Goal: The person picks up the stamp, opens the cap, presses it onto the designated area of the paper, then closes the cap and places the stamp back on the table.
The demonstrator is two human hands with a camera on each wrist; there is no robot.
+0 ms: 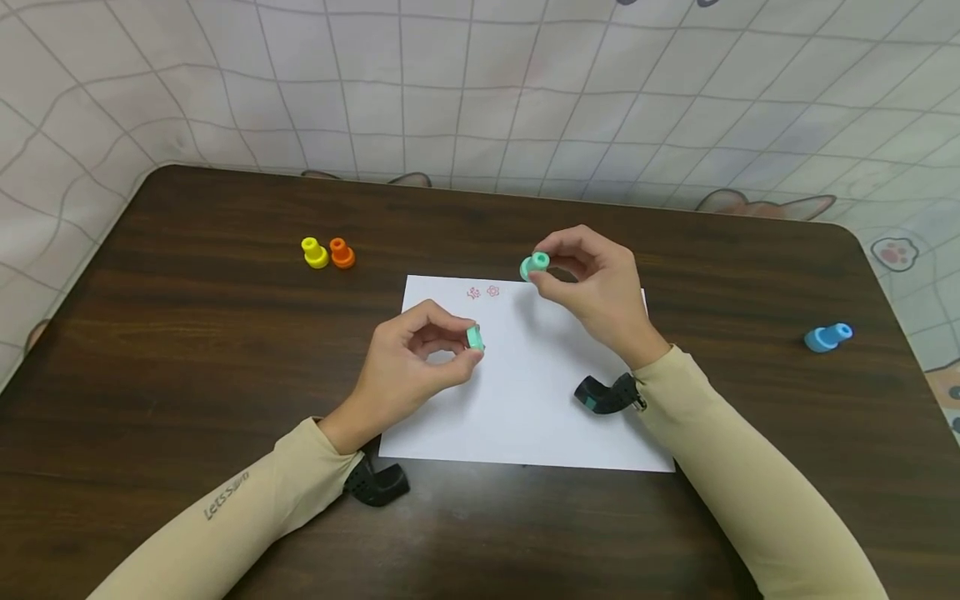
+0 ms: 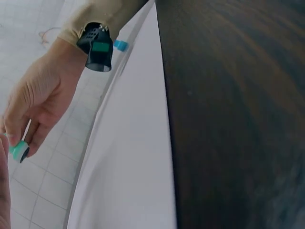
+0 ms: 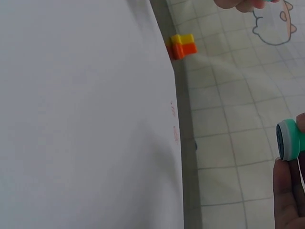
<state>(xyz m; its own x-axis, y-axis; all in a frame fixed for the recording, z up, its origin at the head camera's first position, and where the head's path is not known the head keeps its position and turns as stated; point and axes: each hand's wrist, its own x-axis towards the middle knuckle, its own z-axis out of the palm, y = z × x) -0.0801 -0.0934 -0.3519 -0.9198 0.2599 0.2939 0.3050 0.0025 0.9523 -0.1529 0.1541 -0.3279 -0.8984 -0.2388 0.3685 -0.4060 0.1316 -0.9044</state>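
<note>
My right hand (image 1: 600, 296) pinches a mint-green toy stamp (image 1: 535, 266) between thumb and fingers, above the far edge of a white paper sheet (image 1: 517, 408). The right wrist view shows the stamp's dark round face (image 3: 280, 141) uncovered, with a pale rim round it. Over the left part of the sheet, my left hand (image 1: 408, 354) holds a small green cap (image 1: 475, 337) between thumb and fingertips. Two small red prints, one a flower (image 1: 492, 291), mark the sheet's top left. In the left wrist view, most of the left hand is out of frame.
A yellow stamp (image 1: 315, 252) and an orange stamp (image 1: 342, 253) stand side by side at the back left of the dark wooden table (image 1: 187, 333). A blue stamp (image 1: 828, 337) lies at the right. A grid-patterned cloth (image 1: 450, 100) hangs behind the table.
</note>
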